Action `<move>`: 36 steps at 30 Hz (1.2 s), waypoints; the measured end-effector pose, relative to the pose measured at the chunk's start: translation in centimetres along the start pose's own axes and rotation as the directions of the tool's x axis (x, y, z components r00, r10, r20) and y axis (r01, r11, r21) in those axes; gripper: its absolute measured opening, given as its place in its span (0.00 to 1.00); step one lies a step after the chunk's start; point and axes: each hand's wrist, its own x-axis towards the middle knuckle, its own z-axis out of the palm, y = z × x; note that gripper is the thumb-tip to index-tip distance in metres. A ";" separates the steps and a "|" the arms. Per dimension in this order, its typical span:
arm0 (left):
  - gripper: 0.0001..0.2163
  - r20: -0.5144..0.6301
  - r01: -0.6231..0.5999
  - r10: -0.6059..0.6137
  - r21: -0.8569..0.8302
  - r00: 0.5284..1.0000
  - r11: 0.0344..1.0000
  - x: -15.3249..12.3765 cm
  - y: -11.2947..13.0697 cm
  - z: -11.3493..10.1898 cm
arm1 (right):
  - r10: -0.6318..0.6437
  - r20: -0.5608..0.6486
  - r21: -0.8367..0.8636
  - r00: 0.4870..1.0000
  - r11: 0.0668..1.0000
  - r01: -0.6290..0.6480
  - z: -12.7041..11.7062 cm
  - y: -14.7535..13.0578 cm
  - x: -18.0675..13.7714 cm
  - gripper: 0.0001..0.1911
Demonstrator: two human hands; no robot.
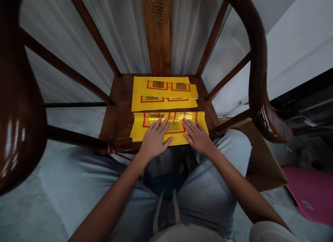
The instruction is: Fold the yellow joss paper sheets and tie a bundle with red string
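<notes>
On the front of a brown wooden chair seat [122,120] lies a yellow paper sheet [139,131] with red print and shiny gold patches; its far edge looks curled or folded over. My left hand [154,136] rests flat on its left half, fingers stretched forward. On the right half my right hand [197,136] lies flat too, fingers pointing inward and away. Neither hand grips anything. Just behind are more yellow printed papers [140,89], overlapping in a loose pile, with red frames and dull gold squares. How many layers lie under my hands I cannot tell.
Curved wooden armrests [257,61] rise on both sides, and a carved back slat [157,37] stands behind the papers. A cardboard box [267,165] is on the floor at right, beside a pink plastic item [312,193]. A red string [110,148] hangs at the seat's front left corner.
</notes>
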 end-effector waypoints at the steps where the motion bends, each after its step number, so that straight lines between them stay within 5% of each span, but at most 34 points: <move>1: 0.37 0.018 -0.015 0.015 0.013 1.000 1.000 -0.1 0.0 0.0 | -0.005 0.002 -0.006 1.000 1.000 0.005 -0.2 0.2 -0.3 0.32; 4: 0.48 0.065 -0.054 0.051 0.048 0.997 0.997 -0.3 -0.4 0.1 | -0.028 0.012 -0.007 1.000 1.000 0.028 -0.4 0.3 -0.6 0.32; 8: 0.50 0.084 -0.087 0.081 0.079 0.993 0.993 -0.4 -0.2 0.1 | -0.012 0.007 0.030 1.000 0.999 0.012 -0.3 0.2 -0.3 0.32; 14: 0.32 0.001 -0.097 0.098 0.110 0.995 0.989 -0.1 1.7 -1.3 | -0.058 -0.034 0.203 0.998 0.977 0.064 -1.4 1.0 1.4 0.29; 20: 0.18 -0.049 -0.140 0.144 0.082 0.988 0.987 -0.4 1.0 -3.1 | -0.137 -0.048 0.366 0.989 0.919 0.145 -1.4 -0.1 3.7 0.29; 28: 0.18 0.000 0.034 -0.034 0.108 0.999 0.994 -2.5 0.9 -2.7 | -0.239 -0.096 0.296 0.966 0.920 0.257 -0.5 -2.3 6.4 0.26; 36: 0.18 -0.012 0.074 -0.073 0.133 0.997 0.988 -2.3 -2.9 -5.1 | -0.194 -0.122 0.099 0.973 0.974 0.206 0.1 -3.5 8.7 0.24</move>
